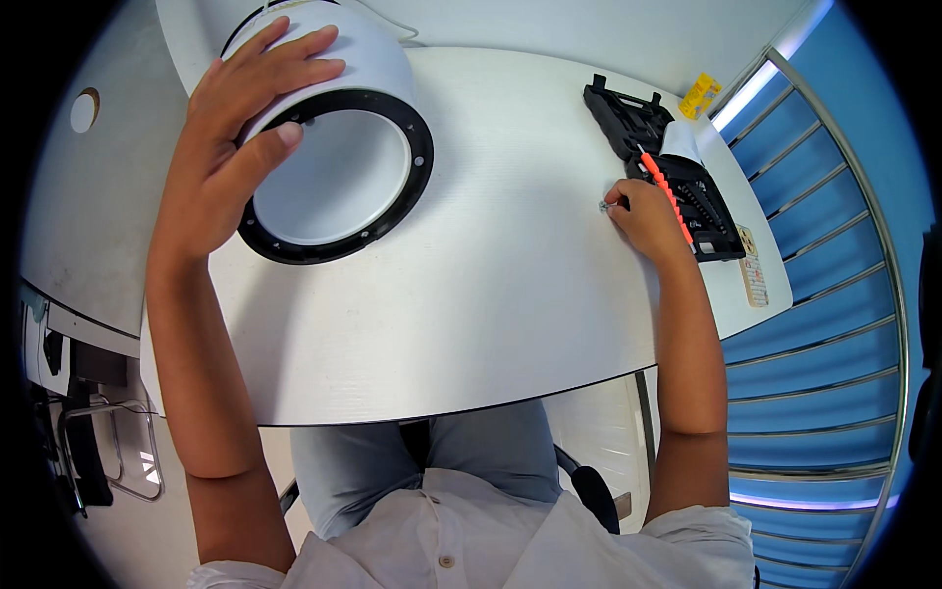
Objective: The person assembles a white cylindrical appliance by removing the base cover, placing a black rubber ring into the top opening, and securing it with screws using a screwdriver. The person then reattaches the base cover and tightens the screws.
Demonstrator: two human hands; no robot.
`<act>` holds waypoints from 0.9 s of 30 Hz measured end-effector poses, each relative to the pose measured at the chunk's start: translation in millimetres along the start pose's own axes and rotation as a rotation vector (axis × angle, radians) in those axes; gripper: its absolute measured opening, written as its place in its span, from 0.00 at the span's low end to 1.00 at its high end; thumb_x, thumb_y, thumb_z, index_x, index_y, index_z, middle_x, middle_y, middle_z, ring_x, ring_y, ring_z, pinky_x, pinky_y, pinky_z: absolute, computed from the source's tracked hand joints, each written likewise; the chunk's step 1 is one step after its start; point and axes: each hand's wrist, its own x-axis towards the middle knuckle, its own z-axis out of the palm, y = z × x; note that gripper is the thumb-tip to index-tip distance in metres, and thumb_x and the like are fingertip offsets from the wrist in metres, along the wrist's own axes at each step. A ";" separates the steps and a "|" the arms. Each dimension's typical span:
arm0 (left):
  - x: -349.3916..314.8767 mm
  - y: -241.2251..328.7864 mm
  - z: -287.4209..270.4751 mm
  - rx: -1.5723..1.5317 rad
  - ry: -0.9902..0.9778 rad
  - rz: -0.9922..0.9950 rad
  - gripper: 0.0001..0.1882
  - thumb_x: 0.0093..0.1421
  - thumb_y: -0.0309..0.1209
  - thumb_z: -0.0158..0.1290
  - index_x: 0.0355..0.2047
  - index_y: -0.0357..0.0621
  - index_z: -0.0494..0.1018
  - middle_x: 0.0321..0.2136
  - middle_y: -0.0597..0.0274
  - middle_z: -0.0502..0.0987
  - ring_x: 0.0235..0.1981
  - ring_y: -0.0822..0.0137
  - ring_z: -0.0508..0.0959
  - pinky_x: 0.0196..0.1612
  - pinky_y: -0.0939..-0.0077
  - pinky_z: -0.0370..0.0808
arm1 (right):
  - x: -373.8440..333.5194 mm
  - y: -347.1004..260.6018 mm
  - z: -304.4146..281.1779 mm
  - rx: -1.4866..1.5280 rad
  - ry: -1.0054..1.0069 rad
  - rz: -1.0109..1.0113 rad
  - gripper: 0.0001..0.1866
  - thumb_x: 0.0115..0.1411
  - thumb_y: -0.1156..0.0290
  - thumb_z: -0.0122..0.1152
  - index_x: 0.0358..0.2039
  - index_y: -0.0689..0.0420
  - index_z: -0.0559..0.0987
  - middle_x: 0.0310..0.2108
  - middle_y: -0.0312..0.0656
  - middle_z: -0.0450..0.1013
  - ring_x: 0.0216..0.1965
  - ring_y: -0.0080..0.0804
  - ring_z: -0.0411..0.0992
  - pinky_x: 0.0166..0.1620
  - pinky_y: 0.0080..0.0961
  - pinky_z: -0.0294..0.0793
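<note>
A white round housing with a black rim (425,187) lies tipped on its side at the left of the table, its open face toward me. Small bright screw heads sit around that rim. My left hand (240,128) grips it, fingers spread over the white side and thumb on the black ring. At the right, my right hand (643,214) pinches small shiny metal pieces (604,206), probably screws, just above or on the tabletop. Beside that hand lies an open black tool case (716,221), with an orange flexible shaft (667,196) across it.
The white table (471,324) has a curved front edge near my lap. A yellow packet (700,96) stands at the far right, and a pale remote control (753,267) lies by the right edge. Metal railing (834,393) runs along the right. A cable (392,25) trails behind the housing.
</note>
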 end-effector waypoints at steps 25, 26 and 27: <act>-0.8 2.9 -9.9 -0.124 -0.102 -0.095 0.24 0.51 0.44 0.51 0.48 0.51 0.74 0.54 0.57 0.70 0.62 0.48 0.56 0.60 0.48 0.46 | -1.5 -154.1 -0.8 0.345 0.369 -0.928 0.08 0.48 0.79 0.64 0.27 0.59 0.73 0.23 0.39 0.68 0.21 0.33 0.67 0.24 0.24 0.67; -0.4 2.5 -10.4 -0.119 -0.104 -0.089 0.24 0.52 0.45 0.51 0.48 0.51 0.74 0.54 0.57 0.69 0.62 0.48 0.56 0.59 0.48 0.46 | 2.8 -165.7 0.6 0.338 0.410 -0.975 0.08 0.48 0.79 0.64 0.27 0.58 0.73 0.22 0.38 0.67 0.21 0.33 0.67 0.24 0.25 0.66; -1.4 1.0 -10.6 -0.118 -0.107 -0.091 0.24 0.53 0.46 0.50 0.48 0.51 0.74 0.54 0.57 0.69 0.62 0.48 0.56 0.59 0.48 0.46 | 5.0 -174.8 2.7 0.363 0.437 -0.972 0.08 0.48 0.78 0.65 0.27 0.58 0.74 0.22 0.38 0.67 0.21 0.32 0.67 0.23 0.24 0.66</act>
